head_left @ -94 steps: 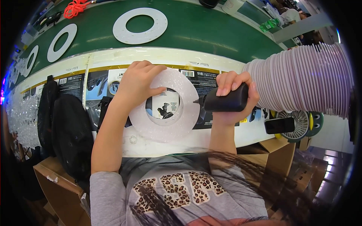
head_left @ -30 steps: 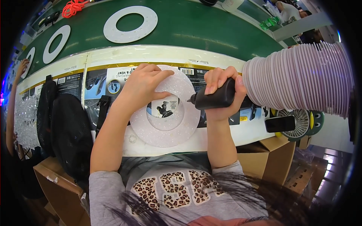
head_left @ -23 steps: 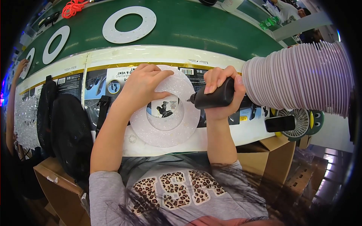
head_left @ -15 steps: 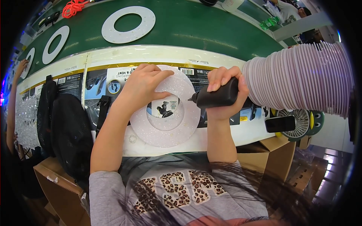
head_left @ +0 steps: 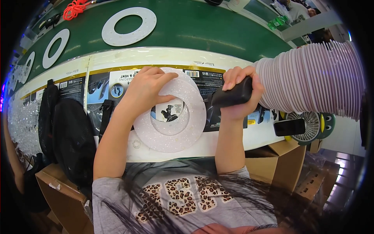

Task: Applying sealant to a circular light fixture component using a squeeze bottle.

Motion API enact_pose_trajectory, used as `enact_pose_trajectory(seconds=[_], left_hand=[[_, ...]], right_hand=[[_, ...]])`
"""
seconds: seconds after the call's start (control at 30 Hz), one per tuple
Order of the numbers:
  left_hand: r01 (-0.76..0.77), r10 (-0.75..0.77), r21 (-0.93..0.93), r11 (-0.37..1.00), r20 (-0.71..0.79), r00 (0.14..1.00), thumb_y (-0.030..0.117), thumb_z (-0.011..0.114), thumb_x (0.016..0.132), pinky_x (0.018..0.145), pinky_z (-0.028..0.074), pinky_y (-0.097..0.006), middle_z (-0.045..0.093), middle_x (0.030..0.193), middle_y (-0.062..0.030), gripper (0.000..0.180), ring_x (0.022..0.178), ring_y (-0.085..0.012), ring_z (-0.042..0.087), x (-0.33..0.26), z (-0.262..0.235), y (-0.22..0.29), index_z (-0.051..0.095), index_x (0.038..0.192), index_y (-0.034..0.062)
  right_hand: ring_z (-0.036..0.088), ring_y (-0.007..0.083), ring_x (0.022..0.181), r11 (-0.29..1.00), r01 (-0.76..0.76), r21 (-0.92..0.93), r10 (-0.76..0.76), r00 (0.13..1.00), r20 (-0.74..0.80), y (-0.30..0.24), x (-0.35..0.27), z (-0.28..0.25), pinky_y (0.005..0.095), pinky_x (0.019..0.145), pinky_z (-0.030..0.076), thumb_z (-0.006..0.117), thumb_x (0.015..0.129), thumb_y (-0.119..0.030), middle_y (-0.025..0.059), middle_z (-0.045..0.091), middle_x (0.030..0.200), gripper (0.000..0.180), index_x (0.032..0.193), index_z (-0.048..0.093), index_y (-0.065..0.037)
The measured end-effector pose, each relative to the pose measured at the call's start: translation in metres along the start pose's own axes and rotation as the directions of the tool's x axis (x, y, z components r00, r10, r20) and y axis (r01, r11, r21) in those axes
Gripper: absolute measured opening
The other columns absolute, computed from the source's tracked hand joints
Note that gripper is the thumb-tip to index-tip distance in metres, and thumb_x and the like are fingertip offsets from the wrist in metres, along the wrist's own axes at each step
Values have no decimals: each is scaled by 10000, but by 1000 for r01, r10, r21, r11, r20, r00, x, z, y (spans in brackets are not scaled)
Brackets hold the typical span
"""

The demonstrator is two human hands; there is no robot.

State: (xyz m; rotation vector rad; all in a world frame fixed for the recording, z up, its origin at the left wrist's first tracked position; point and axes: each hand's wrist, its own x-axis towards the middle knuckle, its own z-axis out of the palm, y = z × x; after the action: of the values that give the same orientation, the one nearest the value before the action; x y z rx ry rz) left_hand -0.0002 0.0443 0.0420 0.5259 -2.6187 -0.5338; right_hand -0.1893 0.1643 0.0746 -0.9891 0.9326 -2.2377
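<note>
A flat white speckled ring (head_left: 169,143) lies in front of me on printed sheets, and a stepped, offset edge makes it look like two rings stacked. My left hand (head_left: 147,90) grips its upper left part, thumb at the central hole and fingers over the far side. To the right of the ring, my right hand (head_left: 242,91) is wrapped round a black squeeze bottle (head_left: 230,96), held up and tilted. The bottle's nozzle is not visible now. Between bottle and ring there is a small gap.
A tall stack of white rings (head_left: 311,80) stands at the right, beside a phone (head_left: 289,127) and a small fan (head_left: 307,130). Single rings (head_left: 111,34) lie on the green surface (head_left: 187,31) beyond. Black bags (head_left: 72,136) and clear plastic pieces (head_left: 24,121) are at the left.
My right hand has drawn the bottle right and slightly up, away from the ring. The rings on the green surface have shifted slightly left. A co-worker's hand at far left has left the ring there.
</note>
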Motion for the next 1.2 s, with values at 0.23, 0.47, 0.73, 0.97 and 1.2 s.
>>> enact_pose_trajectory(seconds=[0.23,0.47,0.73,0.97,1.2], left_hand=[[5,-5,-3,1000,4,1000,247,802,659,905,455,-360,655,946,-90,499,958,-256,604,0,0,0,646,1116,122],[5,-5,0,1000,4,1000,243,802,658,901,455,-361,654,939,-90,497,951,-255,605,1,-1,1,645,1113,119],[-14,14,5,1000,-1,1000,242,802,659,893,456,-360,653,934,-87,502,950,-250,601,1,0,-1,639,1118,121],[1,-1,0,1000,-6,1000,247,803,656,892,454,-359,655,929,-83,503,955,-249,598,0,1,-1,640,1116,127],[9,-9,1,1000,0,1000,248,800,661,889,458,-357,653,944,-89,505,952,-265,594,0,-1,-2,644,1126,129]], right_hand=[[422,137,537,994,-58,-88,60,998,24,2,-2,3,280,619,335,332,937,-324,55,447,570,333,727,407,-76],[418,134,526,995,-62,-83,64,998,28,1,0,2,278,610,332,345,933,-332,51,438,564,338,718,406,-77],[417,134,522,994,-69,-86,71,997,18,3,-1,1,275,601,333,348,932,-333,52,436,563,341,718,407,-75],[431,151,559,998,-57,-30,57,998,-13,2,0,0,279,610,345,331,936,-321,65,451,599,328,743,417,-70],[429,153,567,999,-40,-4,40,999,29,-7,1,-3,289,628,350,319,936,-319,67,449,605,327,747,415,-69]])
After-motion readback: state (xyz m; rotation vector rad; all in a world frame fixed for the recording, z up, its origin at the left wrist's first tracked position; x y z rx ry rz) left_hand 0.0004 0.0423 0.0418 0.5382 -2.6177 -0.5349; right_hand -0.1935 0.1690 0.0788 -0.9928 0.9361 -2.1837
